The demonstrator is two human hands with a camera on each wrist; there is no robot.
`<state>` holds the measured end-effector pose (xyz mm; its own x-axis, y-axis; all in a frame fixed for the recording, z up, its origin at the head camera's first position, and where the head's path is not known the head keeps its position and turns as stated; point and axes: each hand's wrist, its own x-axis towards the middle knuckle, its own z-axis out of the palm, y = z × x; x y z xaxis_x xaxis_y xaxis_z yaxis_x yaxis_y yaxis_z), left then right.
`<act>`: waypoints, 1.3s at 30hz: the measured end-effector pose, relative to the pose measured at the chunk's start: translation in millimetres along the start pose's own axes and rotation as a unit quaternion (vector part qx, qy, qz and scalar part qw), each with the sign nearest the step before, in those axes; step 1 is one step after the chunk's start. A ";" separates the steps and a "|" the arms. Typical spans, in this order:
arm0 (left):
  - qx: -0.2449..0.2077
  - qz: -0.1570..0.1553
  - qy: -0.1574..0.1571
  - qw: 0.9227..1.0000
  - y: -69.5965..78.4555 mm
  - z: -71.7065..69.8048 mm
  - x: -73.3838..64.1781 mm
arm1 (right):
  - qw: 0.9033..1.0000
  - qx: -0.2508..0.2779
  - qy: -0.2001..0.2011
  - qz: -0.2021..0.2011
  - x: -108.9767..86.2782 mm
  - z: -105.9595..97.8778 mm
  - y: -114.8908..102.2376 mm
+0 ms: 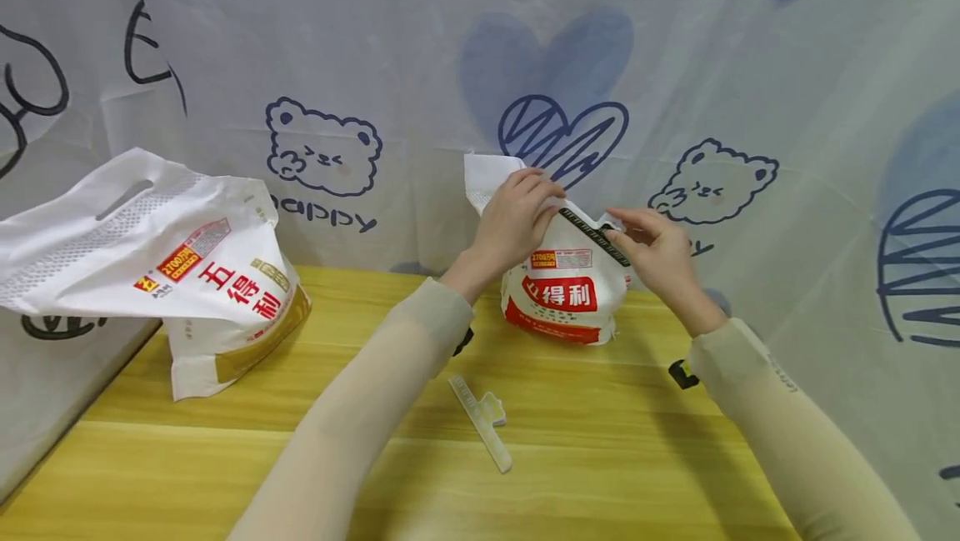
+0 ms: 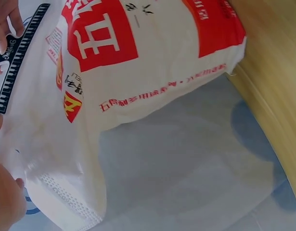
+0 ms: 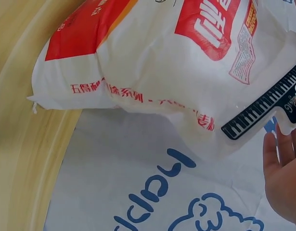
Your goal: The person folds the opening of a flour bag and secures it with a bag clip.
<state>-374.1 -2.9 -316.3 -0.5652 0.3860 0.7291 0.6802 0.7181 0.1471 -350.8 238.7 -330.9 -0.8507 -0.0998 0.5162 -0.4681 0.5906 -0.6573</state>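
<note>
A white-and-red flour bag [image 1: 558, 295] stands at the back of the table, its white top gathered and leaning left. A black bag clip [image 1: 592, 234] with a piano-key pattern lies slantwise across the bag's upper part. My left hand [image 1: 512, 216] holds the bag's top by the clip's upper left end. With thumb and fingers, my right hand [image 1: 660, 257] pinches the clip's handle, which the right wrist view shows at the edge beside the patterned bar [image 3: 263, 103]. In the left wrist view, the left hand [image 2: 8, 192] is only partly visible.
On the table [image 1: 360, 458], nearer me, lies a white clip [image 1: 482, 424]. A second flour bag [image 1: 217, 274], white and gold with a cut-out handle, leans at the left. A printed cloth [image 1: 420, 41] hangs directly behind the table.
</note>
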 end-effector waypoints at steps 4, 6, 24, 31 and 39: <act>0.020 0.021 0.009 1.000 -2.2 -4.5 -9.3 | 1.000 0.014 0.007 0.002 -2.2 1.2 0.5; 0.027 0.026 0.014 0.999 -3.7 -6.1 -14.1 | 1.000 0.027 0.008 0.007 -3.9 0.9 0.7; -0.021 -0.002 0.105 0.994 -18.3 -26.8 -70.3 | 0.987 0.127 0.094 -0.019 -29.1 13.0 -17.1; -0.017 -0.050 0.155 0.987 -24.7 -36.5 -97.8 | 0.978 0.177 0.108 -0.041 -43.3 27.5 -29.7; -0.020 -0.104 0.205 0.973 -36.2 -39.0 -132.9 | 0.965 0.229 0.104 -0.071 -71.5 58.6 -33.1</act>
<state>-305.4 -102.7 -392.4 -0.4635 -0.0345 0.8854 0.5940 0.7294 0.3394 -288.5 179.4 -378.2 -0.7259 0.0369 0.6868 -0.6739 0.1616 -0.7209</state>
